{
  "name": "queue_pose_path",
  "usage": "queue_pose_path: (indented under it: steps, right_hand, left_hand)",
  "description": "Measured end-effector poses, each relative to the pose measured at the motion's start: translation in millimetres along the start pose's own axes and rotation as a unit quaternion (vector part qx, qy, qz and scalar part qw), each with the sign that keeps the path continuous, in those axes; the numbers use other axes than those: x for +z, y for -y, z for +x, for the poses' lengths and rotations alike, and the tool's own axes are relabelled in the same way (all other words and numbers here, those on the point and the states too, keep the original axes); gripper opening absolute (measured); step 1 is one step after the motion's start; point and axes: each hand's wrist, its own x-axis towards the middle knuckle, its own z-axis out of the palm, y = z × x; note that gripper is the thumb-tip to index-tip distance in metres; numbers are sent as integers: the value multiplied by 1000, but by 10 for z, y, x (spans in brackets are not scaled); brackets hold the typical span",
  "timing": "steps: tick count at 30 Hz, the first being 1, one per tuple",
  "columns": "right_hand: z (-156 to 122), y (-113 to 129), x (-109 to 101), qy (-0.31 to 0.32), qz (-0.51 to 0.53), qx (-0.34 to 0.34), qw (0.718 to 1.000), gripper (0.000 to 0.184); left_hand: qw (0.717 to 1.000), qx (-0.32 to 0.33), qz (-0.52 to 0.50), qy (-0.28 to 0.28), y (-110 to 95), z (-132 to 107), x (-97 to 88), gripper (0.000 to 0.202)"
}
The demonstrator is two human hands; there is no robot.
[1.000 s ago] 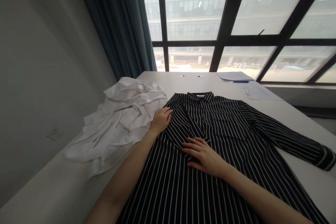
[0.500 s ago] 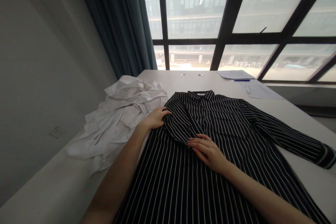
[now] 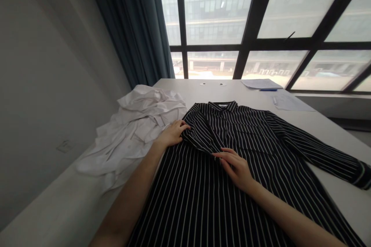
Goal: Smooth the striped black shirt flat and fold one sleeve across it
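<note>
A black shirt with white stripes lies front up, its collar towards the window. Its left-hand sleeve is folded inward across the chest. My left hand is closed on the outer edge of that sleeve, fingers on top of the cloth. With its fingertips, my right hand pinches the lower edge of the same folded sleeve, over the shirt's middle. The other sleeve stretches out to the right, its cuff at the picture's edge.
Left of the shirt, a crumpled white cloth is heaped on the white table. Papers and a blue pen lie at the back right. A blue curtain and a wall stand at the left, windows beyond.
My right hand has moved slightly to the right along the folded sleeve's lower edge. The fingers of my left hand have drawn closer together on the sleeve.
</note>
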Motion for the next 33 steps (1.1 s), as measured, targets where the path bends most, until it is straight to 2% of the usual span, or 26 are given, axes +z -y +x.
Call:
queue_pose_path:
  steps: [4, 9, 12, 18, 21, 23, 25, 28, 33]
  right_hand:
    - [-9, -3, -4, -2, 5, -5, 1000, 30]
    - [-52, -60, 14, 24, 10, -34, 999, 34]
    - [-45, -55, 12, 51, 8, -61, 997, 32]
    - [-13, 31, 4, 163, 1, -89, 983, 24]
    - [-18, 38, 6, 158, -14, -95, 983, 27]
    - [-19, 22, 10, 145, -39, -80, 985, 26]
    - [-20, -4, 22, 143, -73, -54, 986, 24]
    - [-32, -51, 56, 169, -120, -13, 978, 27]
    - [-88, -122, 119, 220, -158, 31, 962, 44]
  left_hand:
    - [999, 22, 19, -34, -15, 45, -24, 52]
    - [999, -3, 10, -43, -18, 54, -53, 50]
    - [1000, -15, 12, -20, -24, 30, -71, 52]
    - [999, -24, 10, 40, -31, 4, -68, 59]
    - [997, -40, 5, 69, -44, 15, -74, 59]
    - [996, -49, 17, 67, -71, 31, -99, 55]
    - [997, -57, 39, 43, -118, 51, -131, 48]
    - [996, -69, 59, 4, -219, 86, -142, 43]
    - [998, -14, 45, -31, -405, 125, 76, 47]
